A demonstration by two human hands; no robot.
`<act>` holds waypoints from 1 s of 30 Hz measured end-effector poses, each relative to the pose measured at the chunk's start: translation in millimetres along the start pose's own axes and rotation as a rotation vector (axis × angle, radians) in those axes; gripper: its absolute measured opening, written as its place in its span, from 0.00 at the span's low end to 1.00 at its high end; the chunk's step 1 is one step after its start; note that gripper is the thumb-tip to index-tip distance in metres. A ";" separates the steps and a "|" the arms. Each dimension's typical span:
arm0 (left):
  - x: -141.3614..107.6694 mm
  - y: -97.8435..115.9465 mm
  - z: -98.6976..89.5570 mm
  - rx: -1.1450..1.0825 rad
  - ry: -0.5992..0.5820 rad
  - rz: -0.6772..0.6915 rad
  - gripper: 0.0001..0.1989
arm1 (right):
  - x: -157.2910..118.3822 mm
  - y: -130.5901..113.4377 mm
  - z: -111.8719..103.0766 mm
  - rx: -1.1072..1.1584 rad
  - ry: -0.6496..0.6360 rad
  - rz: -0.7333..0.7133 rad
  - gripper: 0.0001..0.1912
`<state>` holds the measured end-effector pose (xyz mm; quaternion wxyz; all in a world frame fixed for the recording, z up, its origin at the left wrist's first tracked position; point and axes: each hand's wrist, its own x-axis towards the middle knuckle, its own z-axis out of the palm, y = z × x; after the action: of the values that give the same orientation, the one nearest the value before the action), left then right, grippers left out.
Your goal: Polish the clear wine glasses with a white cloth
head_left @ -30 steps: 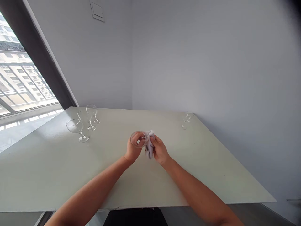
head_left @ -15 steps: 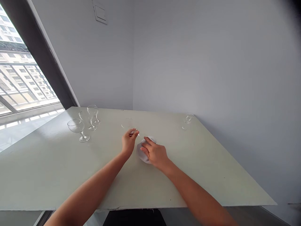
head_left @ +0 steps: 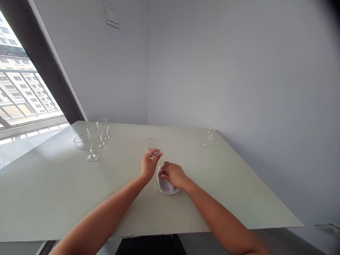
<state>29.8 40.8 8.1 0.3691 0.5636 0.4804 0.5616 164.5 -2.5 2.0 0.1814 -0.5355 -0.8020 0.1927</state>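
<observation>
No text, label, brand, number or sign can be read on the glass [head_left: 150, 144], the cloth [head_left: 166, 186] or the wall plate [head_left: 112, 16].
</observation>
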 end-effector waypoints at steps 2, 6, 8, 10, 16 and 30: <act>0.8 -1.9 0.0 -0.021 -0.010 -0.027 0.10 | 0.4 -2.0 -1.3 0.246 -0.010 -0.011 0.12; 0.8 -4.1 0.0 -0.044 -0.032 -0.123 0.14 | 2.8 0.7 -2.2 0.209 0.238 0.063 0.12; -2.3 -5.1 2.3 -0.020 -0.053 -0.114 0.13 | 3.8 3.1 -1.3 0.101 0.283 0.121 0.12; -7.5 -6.8 6.5 0.010 -0.087 -0.079 0.11 | 4.3 4.7 0.4 0.039 0.295 0.132 0.13; -18.9 -15.9 18.0 0.081 -0.176 -0.095 0.11 | 8.7 9.5 4.7 -0.144 0.467 0.123 0.07; -39.7 -36.1 29.5 0.718 -0.337 0.299 0.11 | 42.0 78.0 -17.7 0.198 0.478 0.431 0.11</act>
<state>58.1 16.2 -40.3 0.1370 0.8038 0.4915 0.3059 219.7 66.0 -18.6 0.3707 -0.7027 -0.5822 0.1726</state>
